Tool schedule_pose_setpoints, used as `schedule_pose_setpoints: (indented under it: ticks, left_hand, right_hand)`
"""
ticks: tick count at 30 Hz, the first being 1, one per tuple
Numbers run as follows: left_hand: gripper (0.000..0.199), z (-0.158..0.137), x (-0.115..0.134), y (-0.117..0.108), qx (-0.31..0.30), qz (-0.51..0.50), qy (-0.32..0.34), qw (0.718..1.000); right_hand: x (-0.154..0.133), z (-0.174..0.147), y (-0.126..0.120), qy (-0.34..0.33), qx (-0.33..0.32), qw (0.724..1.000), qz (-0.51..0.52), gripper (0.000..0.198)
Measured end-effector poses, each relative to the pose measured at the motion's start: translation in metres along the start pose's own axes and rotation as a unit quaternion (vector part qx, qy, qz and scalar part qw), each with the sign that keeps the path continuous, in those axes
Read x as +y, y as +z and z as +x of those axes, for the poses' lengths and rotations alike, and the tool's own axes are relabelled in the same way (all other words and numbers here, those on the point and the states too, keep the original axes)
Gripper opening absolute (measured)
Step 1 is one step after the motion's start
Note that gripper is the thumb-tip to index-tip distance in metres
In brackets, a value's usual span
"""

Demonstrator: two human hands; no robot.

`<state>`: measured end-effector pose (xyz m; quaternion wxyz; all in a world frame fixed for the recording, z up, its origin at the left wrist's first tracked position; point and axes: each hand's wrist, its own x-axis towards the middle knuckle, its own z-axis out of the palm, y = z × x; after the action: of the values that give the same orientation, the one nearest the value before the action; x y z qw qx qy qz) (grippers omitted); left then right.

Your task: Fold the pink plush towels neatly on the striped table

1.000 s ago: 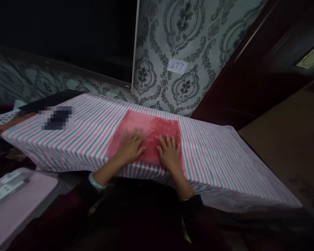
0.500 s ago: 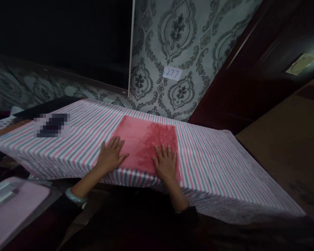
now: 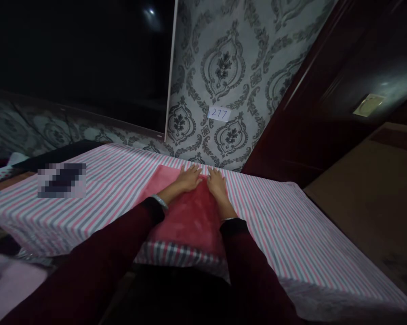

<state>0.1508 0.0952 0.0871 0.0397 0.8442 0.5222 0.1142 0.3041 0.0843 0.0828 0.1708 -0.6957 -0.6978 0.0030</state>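
Observation:
A red, thin-looking cloth (image 3: 186,221) lies flat on the striped tablecloth (image 3: 274,216), its right part a deeper red than its left. Near the far edge of this cloth rests my left hand (image 3: 189,178), fingers stretched out and palm down. My right hand (image 3: 217,181) lies beside it, at the far right corner, also with fingers extended. A small gap separates the two hands. Neither one grips anything, and my forearms reach across the cloth and hide parts of it.
A pixelated dark object (image 3: 63,179) sits on the left of the table. Behind stand a large black screen (image 3: 81,63) and a patterned wall with a paper marked 277 (image 3: 219,113). A brown box-like surface (image 3: 369,198) is at the right, a pink seat-like surface (image 3: 13,284) at lower left.
Both hands have slid away from me, from the near part of the red cloth to its far edge, and have come closer together. The camera view has tilted slightly upward.

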Motion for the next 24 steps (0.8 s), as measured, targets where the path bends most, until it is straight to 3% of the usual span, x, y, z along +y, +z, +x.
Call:
schedule_pose_setpoints:
  ticks: [4, 8, 12, 17, 20, 24]
  left_hand:
    - [0.059, 0.003, -0.016, 0.038, -0.029, 0.014, -0.003, 0.999]
    - [0.061, -0.002, -0.026, 0.059, 0.011, 0.017, -0.015, 1.000]
    - [0.065, -0.001, -0.043, 0.049, 0.001, 0.028, -0.099, 0.995]
    - [0.064, -0.011, -0.088, 0.029, -0.017, 0.020, -0.229, 0.973]
    - [0.065, -0.017, -0.104, 0.027, -0.023, -0.023, -0.259, 0.965]
    - [0.067, -0.017, -0.106, 0.030, -0.006, -0.034, -0.261, 0.965]
  right_hand:
    - [0.002, 0.000, 0.040, 0.004, -0.020, 0.998, -0.052, 0.051]
    - [0.008, -0.004, 0.063, -0.014, 0.013, 0.999, -0.050, 0.052]
    - [0.012, -0.003, 0.066, -0.020, 0.032, 0.998, -0.041, 0.053]
    - [0.013, -0.002, 0.066, -0.016, 0.025, 0.999, -0.035, 0.053]
    - [0.011, -0.003, 0.064, -0.010, 0.021, 0.999, -0.029, 0.053]
    - [0.009, -0.003, 0.060, -0.005, 0.010, 1.000, -0.023, 0.052]
